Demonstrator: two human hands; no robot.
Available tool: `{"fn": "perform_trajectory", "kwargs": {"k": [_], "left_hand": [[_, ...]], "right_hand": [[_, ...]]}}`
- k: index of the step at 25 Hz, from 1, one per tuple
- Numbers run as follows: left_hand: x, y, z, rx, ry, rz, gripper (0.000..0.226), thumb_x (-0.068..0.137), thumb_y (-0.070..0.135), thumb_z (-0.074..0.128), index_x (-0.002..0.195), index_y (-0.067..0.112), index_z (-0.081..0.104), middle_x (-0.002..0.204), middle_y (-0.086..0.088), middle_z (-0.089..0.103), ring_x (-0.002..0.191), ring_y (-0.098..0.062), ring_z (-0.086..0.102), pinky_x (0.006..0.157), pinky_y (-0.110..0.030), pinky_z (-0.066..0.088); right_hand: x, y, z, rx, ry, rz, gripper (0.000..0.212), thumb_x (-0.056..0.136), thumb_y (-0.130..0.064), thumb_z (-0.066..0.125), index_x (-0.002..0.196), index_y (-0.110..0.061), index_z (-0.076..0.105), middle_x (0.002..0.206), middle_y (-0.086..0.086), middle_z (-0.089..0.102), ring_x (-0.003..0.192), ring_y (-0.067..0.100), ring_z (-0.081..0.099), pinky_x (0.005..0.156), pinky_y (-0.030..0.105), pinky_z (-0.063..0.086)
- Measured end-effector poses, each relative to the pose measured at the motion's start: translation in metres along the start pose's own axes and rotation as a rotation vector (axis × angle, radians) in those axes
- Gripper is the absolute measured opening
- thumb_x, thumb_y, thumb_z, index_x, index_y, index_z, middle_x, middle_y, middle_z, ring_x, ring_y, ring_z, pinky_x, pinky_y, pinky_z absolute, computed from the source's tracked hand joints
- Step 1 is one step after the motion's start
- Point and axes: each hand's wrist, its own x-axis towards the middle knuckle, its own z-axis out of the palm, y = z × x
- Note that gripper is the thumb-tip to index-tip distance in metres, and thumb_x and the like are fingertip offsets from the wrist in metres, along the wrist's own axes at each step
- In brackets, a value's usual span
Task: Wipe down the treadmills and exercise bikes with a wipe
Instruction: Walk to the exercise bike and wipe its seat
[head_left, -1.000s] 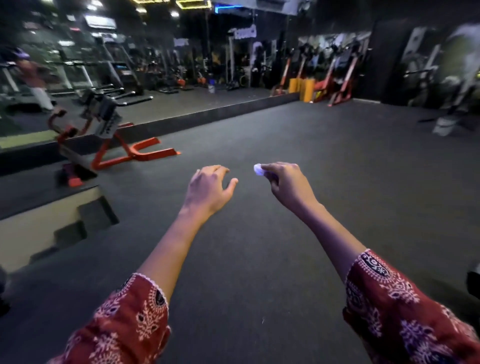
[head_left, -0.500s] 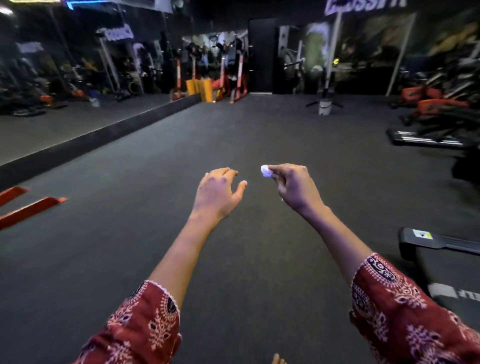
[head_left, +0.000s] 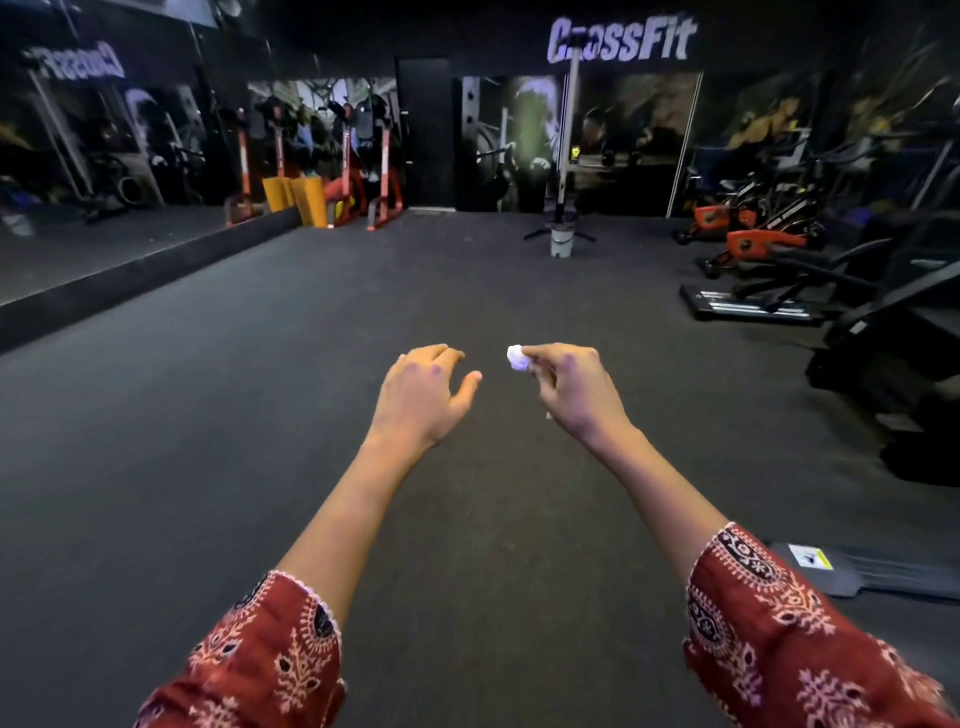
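Dim gym hall in the head view: dark rubber floor (head_left: 260, 415) running out to a far wall (head_left: 621, 39) lettered CrossFit, with a mirror (head_left: 104, 156) well off to the left of the grip. Out in front, stretched over bare floor and touching no machine, the right hand (head_left: 576, 387) with a small white wipe (head_left: 516, 358), balled up and pinched between thumb and forefinger, poking out on the inner side toward the left hand (head_left: 421, 395). Probably kept wadded and raised so as to stay clean and ready on the walk. Just beside that pinch yet apart from it, the left hand, fingers loosely spread and lightly curled, holding nothing, likely left free for steadying on a frame or handlebar. Well to the right of the grip and beyond it, treadmills (head_left: 753, 306) and orange-and-black exercise bikes (head_left: 748, 244) lined along the wall. Nearer, below and right of the grip, the grey end of what looks like another treadmill deck (head_left: 857, 571). Seemingly a transit step between machines, no wiping under way; next, most likely, a turn rightward to the closest machine.
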Motion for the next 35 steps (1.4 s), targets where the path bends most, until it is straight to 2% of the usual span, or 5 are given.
{"fn": "perform_trajectory", "kwargs": {"k": [11,23,27,32,35], "left_hand": [[0.375,-0.096,0.152,-0.012,-0.069,0.125,0.044,0.097,0.035,0.049,0.13,0.007,0.055,0.136,-0.009,0.052,0.128,-0.026,0.043,0.11,-0.039,0.03],[0.753,-0.105,0.354,-0.034,-0.142,0.27,0.044,0.096,0.035,0.05,0.129,0.007,0.056,0.134,-0.008,0.054,0.127,-0.026,0.045,0.107,-0.037,0.03],[0.891,-0.098,0.404,-0.141,-0.067,0.247,0.043,0.095,0.032,0.053,0.129,0.005,0.057,0.135,-0.011,0.054,0.128,-0.027,0.045,0.107,-0.039,0.031],[1.03,-0.116,0.496,-0.115,-0.11,0.251,0.045,0.096,0.035,0.051,0.131,0.006,0.055,0.136,-0.009,0.053,0.128,-0.026,0.045,0.107,-0.039,0.031],[1.138,-0.124,0.552,-0.134,-0.083,0.277,0.045,0.096,0.034,0.052,0.13,0.005,0.055,0.135,-0.011,0.054,0.127,-0.027,0.046,0.105,-0.038,0.032]], "right_hand": [[0.314,0.171,0.126,-0.052,0.036,0.141,0.03,0.095,-0.006,0.05,0.119,-0.012,0.067,0.115,0.008,0.067,0.094,0.035,0.065,0.074,0.045,0.054],[0.63,0.419,0.212,-0.067,0.04,0.3,0.03,0.097,-0.01,0.05,0.125,-0.013,0.063,0.121,0.005,0.064,0.077,0.031,0.068,0.076,0.044,0.053],[0.75,0.501,0.224,-0.048,0.108,0.283,0.03,0.097,-0.009,0.052,0.124,-0.01,0.064,0.116,0.008,0.066,0.09,0.032,0.065,0.078,0.047,0.053],[0.866,0.603,0.273,-0.077,0.03,0.32,0.03,0.097,-0.012,0.053,0.125,-0.014,0.064,0.121,0.005,0.065,0.108,0.025,0.061,0.086,0.041,0.05],[0.956,0.676,0.3,-0.102,0.074,0.318,0.03,0.097,-0.011,0.053,0.125,-0.014,0.063,0.121,0.006,0.065,0.102,0.027,0.064,0.085,0.044,0.051]]}}
